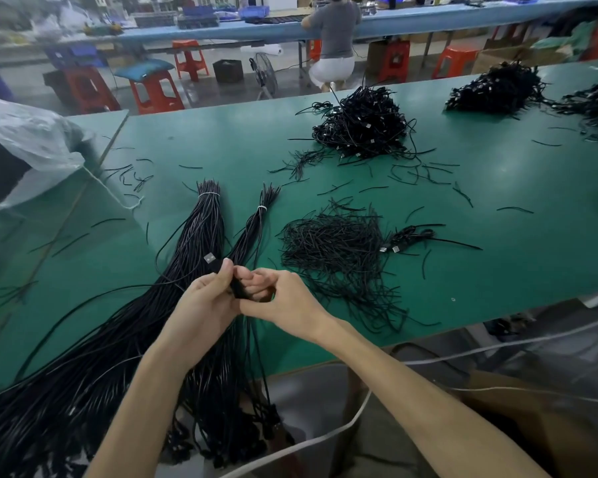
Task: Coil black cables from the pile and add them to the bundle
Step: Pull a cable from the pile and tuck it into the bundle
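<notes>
Black cable is wound into a small coil [237, 288], and both hands hold it above the near part of the table [497, 270]. The left hand [206, 300] grips the coil with curled fingers, and its thumb stands up beside a silver plug [209, 259] that sticks out at the top. The right hand [285, 300] pinches the other side of the coil with bent fingers. Whether it also holds a tie I cannot tell, because the fingers hide this place.

I judge that this coil is almost finished and only needs to be fastened and put away. To the right of the hands, just beside the spread of short ties [335, 257], lie two coils [411, 234]. Further back lies a big heap [359, 129] of what seem to be done coils, with other heaps [497, 88] well apart on the far right. So a good part of the work looks done.

Much is left, however. Under the hands lies a thick pile [194, 243] of long straight cables, bound near its far end with a white band, and it runs off the table on the left. A thinner bunch [254, 229] lies just beside it, also bound. Both seem to wait for coiling, so I think the task is far from its end.
</notes>
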A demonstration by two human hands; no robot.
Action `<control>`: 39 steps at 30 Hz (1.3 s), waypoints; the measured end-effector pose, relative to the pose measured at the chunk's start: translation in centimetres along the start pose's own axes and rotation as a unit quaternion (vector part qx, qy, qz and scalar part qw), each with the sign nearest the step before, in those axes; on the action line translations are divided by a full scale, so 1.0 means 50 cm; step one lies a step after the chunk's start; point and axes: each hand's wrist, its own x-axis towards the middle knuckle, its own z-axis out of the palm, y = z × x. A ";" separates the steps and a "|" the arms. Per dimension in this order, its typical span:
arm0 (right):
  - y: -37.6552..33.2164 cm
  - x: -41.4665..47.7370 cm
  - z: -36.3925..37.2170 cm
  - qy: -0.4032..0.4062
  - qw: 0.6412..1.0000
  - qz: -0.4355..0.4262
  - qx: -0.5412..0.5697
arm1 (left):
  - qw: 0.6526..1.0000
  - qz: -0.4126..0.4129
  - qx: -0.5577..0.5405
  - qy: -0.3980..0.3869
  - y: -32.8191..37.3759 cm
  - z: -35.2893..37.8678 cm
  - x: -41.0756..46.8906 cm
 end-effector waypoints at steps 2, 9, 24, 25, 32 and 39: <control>-0.005 -0.006 -0.009 0.002 0.999 -0.027 -0.034 | 0.997 -0.005 0.072 -0.030 0.014 -0.010 -0.010; -0.020 -0.025 -0.016 0.034 0.994 -0.066 -0.075 | 0.974 0.057 0.221 0.006 0.018 0.016 -0.039; -0.018 -0.045 -0.044 0.049 0.914 -0.145 -0.375 | 0.925 0.100 0.331 0.158 -0.015 -0.005 -0.029; -0.015 -0.046 -0.043 0.048 0.902 -0.151 -0.402 | 0.922 0.099 0.341 0.153 -0.017 -0.006 -0.027; -0.009 -0.048 -0.044 0.013 0.841 -0.177 -0.511 | 0.903 0.103 0.394 0.138 -0.008 -0.006 -0.016; -0.008 -0.043 -0.070 -0.025 0.850 -0.175 -0.496 | 0.793 0.071 0.601 0.067 -0.001 0.007 -0.006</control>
